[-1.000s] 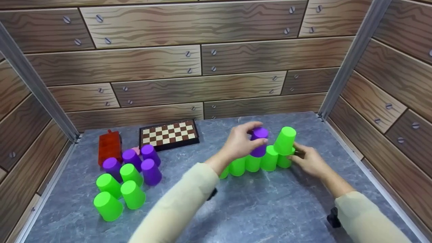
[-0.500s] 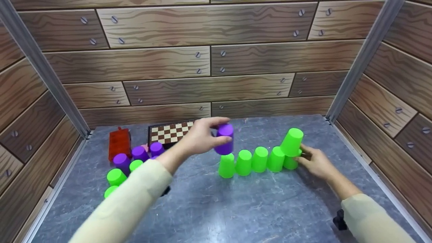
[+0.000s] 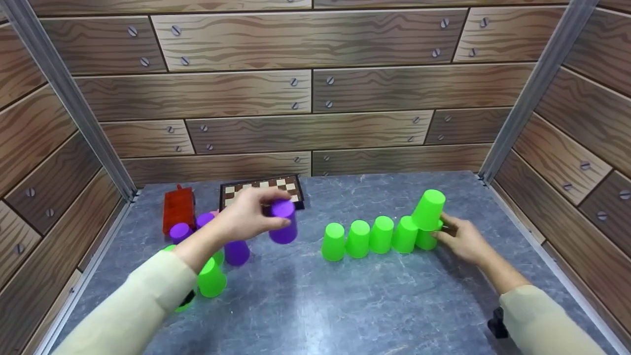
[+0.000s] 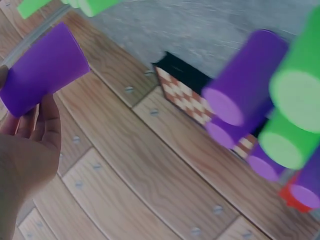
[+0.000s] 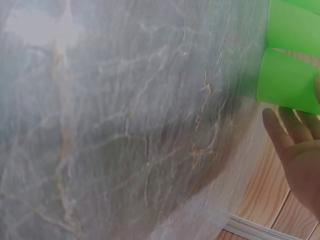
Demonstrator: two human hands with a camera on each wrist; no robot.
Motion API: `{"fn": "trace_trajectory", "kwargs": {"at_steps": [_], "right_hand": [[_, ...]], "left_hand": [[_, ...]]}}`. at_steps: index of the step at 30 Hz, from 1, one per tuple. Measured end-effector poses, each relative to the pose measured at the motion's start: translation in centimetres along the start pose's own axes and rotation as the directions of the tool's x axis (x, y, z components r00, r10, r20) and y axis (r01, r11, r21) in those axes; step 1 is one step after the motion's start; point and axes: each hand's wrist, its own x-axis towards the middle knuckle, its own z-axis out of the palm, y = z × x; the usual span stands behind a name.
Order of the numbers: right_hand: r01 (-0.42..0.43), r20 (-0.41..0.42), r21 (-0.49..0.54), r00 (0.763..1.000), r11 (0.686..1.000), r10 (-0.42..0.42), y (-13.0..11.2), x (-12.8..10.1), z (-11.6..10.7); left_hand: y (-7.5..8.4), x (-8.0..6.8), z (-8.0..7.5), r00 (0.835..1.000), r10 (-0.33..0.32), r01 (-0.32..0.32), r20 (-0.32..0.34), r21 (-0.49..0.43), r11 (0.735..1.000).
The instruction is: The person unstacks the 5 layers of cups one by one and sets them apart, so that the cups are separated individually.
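Observation:
My left hand (image 3: 246,217) grips a purple cup (image 3: 284,222) upside down in the air, left of a row of green cups (image 3: 369,237) on the grey table (image 3: 345,305). In the left wrist view the purple cup (image 4: 42,70) sits in my left hand's fingers (image 4: 47,125). My right hand (image 3: 458,239) rests with straight fingers against the end green cup (image 3: 425,239) of the row. One more green cup (image 3: 429,209) stands on top of that end. The right wrist view shows the end green cup (image 5: 290,82) beside my fingers (image 5: 285,130).
A loose cluster of purple cups (image 3: 237,252) and green cups (image 3: 212,278) stands at the left. Behind it are a red box (image 3: 178,210) and a chessboard (image 3: 261,190). Wood-pattern walls (image 3: 315,93) close in three sides.
My left hand lifted the purple cup off the green row and carried it left, toward the cluster. The right hand stayed at the row's right end.

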Motion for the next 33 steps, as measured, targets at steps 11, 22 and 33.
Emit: {"fn": "trace_trajectory", "kwargs": {"at_steps": [11, 22, 33], "right_hand": [[-0.003, 0.006, -0.010, 1.000, 1.000, 0.003, 0.1, 0.1, -0.1], [0.012, -0.008, 0.001, 1.000, 1.000, -0.012, 0.3, 0.1, 0.1], [-0.005, 0.005, -0.017, 1.000, 1.000, 0.005, 0.0, -0.1, -0.1]], "left_hand": [[-3.7, -3.5, -1.6, 0.999, -0.046, 0.045, 0.008, 0.087, 0.995], [-6.6, -6.3, -1.8, 0.996, -0.078, 0.071, 0.051, 0.117, 0.991], [-8.3, -7.7, -0.8, 0.995, -0.080, 0.069, 0.065, 0.165, 0.984]]}}
